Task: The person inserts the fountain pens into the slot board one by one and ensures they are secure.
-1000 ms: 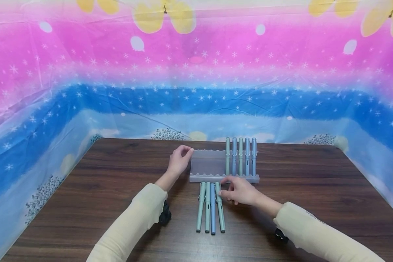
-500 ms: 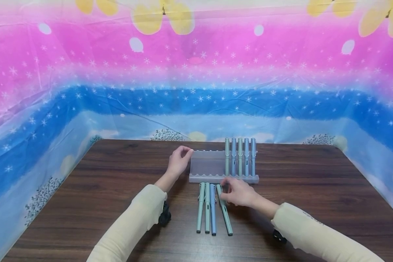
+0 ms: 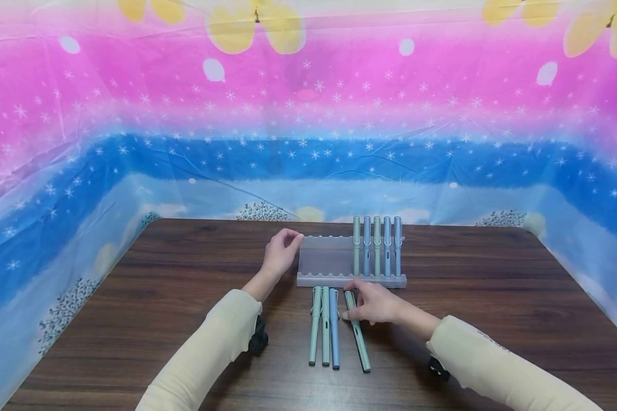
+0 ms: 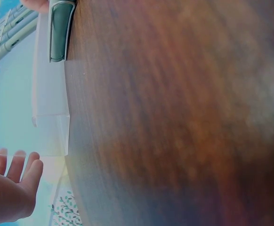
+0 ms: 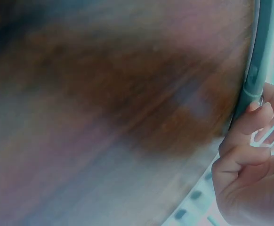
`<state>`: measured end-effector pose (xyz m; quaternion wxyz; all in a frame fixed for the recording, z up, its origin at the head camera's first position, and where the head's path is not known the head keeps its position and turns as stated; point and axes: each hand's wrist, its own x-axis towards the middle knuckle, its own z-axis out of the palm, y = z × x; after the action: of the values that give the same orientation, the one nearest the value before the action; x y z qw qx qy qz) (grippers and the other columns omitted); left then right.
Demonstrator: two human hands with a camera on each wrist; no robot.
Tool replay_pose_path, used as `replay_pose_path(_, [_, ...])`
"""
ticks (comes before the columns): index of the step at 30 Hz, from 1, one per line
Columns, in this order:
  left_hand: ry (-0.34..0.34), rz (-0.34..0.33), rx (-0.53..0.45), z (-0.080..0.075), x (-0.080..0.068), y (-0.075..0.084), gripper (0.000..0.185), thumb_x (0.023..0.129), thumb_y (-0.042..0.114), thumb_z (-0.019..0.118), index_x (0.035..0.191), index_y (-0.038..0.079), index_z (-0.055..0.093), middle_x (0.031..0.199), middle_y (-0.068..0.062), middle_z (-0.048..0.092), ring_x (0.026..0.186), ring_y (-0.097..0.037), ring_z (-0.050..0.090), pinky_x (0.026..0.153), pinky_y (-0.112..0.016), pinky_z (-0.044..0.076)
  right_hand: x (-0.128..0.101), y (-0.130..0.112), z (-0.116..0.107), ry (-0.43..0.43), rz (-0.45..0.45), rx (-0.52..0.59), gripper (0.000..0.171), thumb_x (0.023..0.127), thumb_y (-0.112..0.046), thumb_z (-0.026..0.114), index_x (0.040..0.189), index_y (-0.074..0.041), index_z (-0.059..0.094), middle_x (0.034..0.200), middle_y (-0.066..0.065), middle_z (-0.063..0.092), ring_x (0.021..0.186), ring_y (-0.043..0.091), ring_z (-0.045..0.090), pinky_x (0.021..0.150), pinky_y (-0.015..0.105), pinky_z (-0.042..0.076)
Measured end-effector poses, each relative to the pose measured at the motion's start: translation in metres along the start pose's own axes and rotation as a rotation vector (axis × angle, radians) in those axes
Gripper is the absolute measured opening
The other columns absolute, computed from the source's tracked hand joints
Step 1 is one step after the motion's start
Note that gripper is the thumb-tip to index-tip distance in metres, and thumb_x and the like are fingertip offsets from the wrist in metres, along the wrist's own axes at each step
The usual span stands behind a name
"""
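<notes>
A translucent pen rack (image 3: 325, 257) stands on the table, with several green and blue pens (image 3: 377, 251) upright in its right half. My left hand (image 3: 280, 250) holds the rack's upper left corner between thumb and fingers. In front of the rack, my right hand (image 3: 377, 299) pinches a green pen (image 3: 361, 342) near its capped end; the pen slants with its other end toward me. In the right wrist view the thumb and fingers (image 5: 250, 127) close on this pen (image 5: 259, 61). To its left lie two green pens (image 3: 315, 334) and a blue pen (image 3: 335, 337), side by side.
The dark wood table (image 3: 185, 257) reaches back to a pink and blue patterned cloth (image 3: 308, 160) hung around its far and side edges. Dark wrist cameras (image 3: 259, 335) sit below both pale sleeves (image 3: 205, 342).
The right hand has drawn the rightmost green pen away from the other three, its near end swinging right and toward me. The left hand keeps its place at the rack.
</notes>
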<state>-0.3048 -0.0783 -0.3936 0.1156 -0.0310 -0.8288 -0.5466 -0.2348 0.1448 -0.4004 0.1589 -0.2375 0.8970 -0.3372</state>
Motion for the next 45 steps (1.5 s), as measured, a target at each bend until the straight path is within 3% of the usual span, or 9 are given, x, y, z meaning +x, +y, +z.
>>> replay_pose_path(6, [0.001, 0.000, 0.001, 0.000, 0.000, -0.001, 0.021, 0.088, 0.021, 0.054, 0.095, 0.002, 0.059, 0.094, -0.010, 0.060, 0.089, -0.023, 0.054, 0.080, -0.036, 0.042, -0.001, 0.002, -0.001, 0.010, -0.004, -0.118, 0.055, 0.074, -0.029, 0.071, 0.115, -0.005, 0.043, 0.056, -0.001, 0.050, 0.041, 0.013, 0.046, 0.040, 0.027, 0.038])
replay_pose_path(10, [0.000, -0.001, 0.000, 0.000, 0.000, 0.000, 0.021, 0.088, 0.021, 0.054, 0.096, 0.002, 0.058, 0.094, -0.010, 0.060, 0.089, -0.023, 0.054, 0.080, -0.036, 0.042, -0.001, 0.002, -0.001, 0.046, -0.040, -0.226, 0.048, 0.075, -0.030, 0.069, 0.109, -0.007, 0.046, 0.056, -0.004, 0.048, 0.045, 0.010, 0.043, 0.042, 0.026, 0.035])
replay_pose_path(14, [0.001, -0.003, -0.003, 0.000, 0.001, 0.000, 0.021, 0.088, 0.021, 0.054, 0.096, 0.002, 0.058, 0.094, -0.010, 0.060, 0.088, -0.023, 0.054, 0.079, -0.035, 0.042, -0.001, 0.001, -0.001, 0.090, -0.068, -0.260, 0.040, 0.077, -0.026, 0.068, 0.106, -0.007, 0.049, 0.058, -0.005, 0.046, 0.046, 0.009, 0.041, 0.043, 0.025, 0.034])
replay_pose_path(19, [0.002, -0.005, -0.009, 0.001, 0.001, 0.000, 0.021, 0.088, 0.022, 0.054, 0.096, 0.003, 0.058, 0.093, -0.010, 0.060, 0.087, -0.023, 0.054, 0.078, -0.035, 0.043, 0.001, 0.002, -0.004, 0.126, -0.118, -0.239, 0.037, 0.080, -0.025, 0.065, 0.107, -0.005, 0.050, 0.059, -0.004, 0.046, 0.045, 0.009, 0.039, 0.043, 0.024, 0.033])
replay_pose_path(27, [0.002, -0.013, -0.004, 0.000, 0.001, -0.001, 0.020, 0.088, 0.021, 0.054, 0.096, 0.003, 0.058, 0.094, -0.009, 0.059, 0.087, -0.022, 0.054, 0.078, -0.034, 0.043, 0.004, -0.002, -0.018, 0.089, -0.176, -0.137, 0.031, 0.084, -0.025, 0.060, 0.108, -0.006, 0.050, 0.065, -0.006, 0.053, 0.053, 0.009, 0.048, 0.049, 0.027, 0.041])
replay_pose_path(38, [-0.007, -0.014, -0.007, 0.000, 0.001, 0.000, 0.020, 0.088, 0.022, 0.054, 0.097, 0.004, 0.058, 0.094, -0.009, 0.059, 0.087, -0.022, 0.054, 0.078, -0.034, 0.043, 0.004, -0.014, -0.042, 0.092, -0.181, -0.029, 0.029, 0.086, -0.022, 0.058, 0.112, -0.013, 0.049, 0.071, -0.005, 0.058, 0.053, 0.014, 0.047, 0.050, 0.030, 0.041])
replay_pose_path(45, [-0.005, -0.005, -0.005, 0.000, 0.001, 0.000, 0.020, 0.088, 0.021, 0.054, 0.096, 0.003, 0.059, 0.094, -0.010, 0.060, 0.087, -0.022, 0.054, 0.078, -0.034, 0.043, 0.008, -0.012, -0.054, 0.135, -0.209, 0.032, 0.029, 0.086, -0.019, 0.058, 0.113, -0.012, 0.048, 0.081, -0.001, 0.063, 0.065, 0.027, 0.057, 0.054, 0.033, 0.046])
